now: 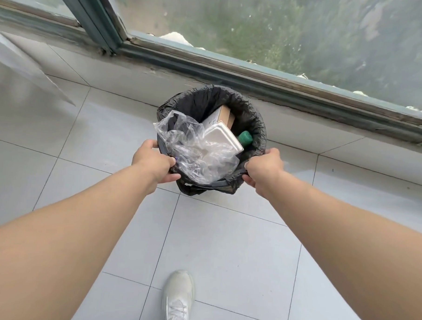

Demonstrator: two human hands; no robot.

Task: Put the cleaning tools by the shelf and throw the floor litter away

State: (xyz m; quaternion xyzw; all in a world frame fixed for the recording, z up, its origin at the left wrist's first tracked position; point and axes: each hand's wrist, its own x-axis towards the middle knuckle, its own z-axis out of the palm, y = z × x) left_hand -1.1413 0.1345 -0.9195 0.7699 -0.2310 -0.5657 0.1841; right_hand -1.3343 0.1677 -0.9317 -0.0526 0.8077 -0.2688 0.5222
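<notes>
A round trash bin [253, 118] lined with a black bag stands on the tiled floor just below the window ledge. Inside it lie a crumpled clear plastic bag [193, 149], a white foam container [224, 138], a brown cardboard box [225, 117] and a green bottle [245, 138]. My left hand [154, 163] grips the bin's near-left rim. My right hand [265, 167] grips the near-right rim. Both arms are stretched out toward it.
A low tiled ledge [303, 130] and a large window [283, 30] with a dark frame run behind the bin. A pale panel [20, 64] leans at the far left. My white shoe [178, 298] stands on the light floor tiles near the bottom.
</notes>
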